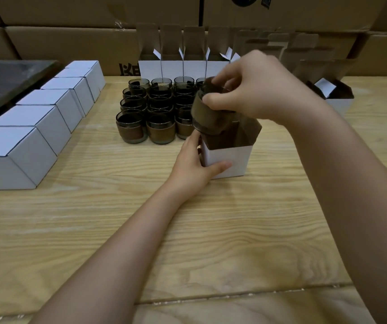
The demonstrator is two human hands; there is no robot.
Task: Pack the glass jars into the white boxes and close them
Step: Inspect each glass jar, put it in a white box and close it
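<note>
The right hand (253, 90) grips a glass jar (207, 113) by its rim, fingers curled over the top. The jar hangs tilted, its base just over the far left corner of the open white box (227, 160) and not yet inside. The left hand (194, 164) holds that box at its near left corner, thumb on the front wall and fingers round the left side, pinning it to the bench (141, 230).

The main risk looks to be the tilt. If the jar goes down at this angle, its base may catch the box's left wall or far flap and crumple the thin card, or tip the box over. The grip is high on smooth glass, so a snag could also make the jar slip and drop. The waiting jars (155, 108) stand close on the left, and a sideways swing could knock them together.

Closed boxes (31, 136) line the left side. More open boxes (183, 66) stand beyond the jars.
</note>
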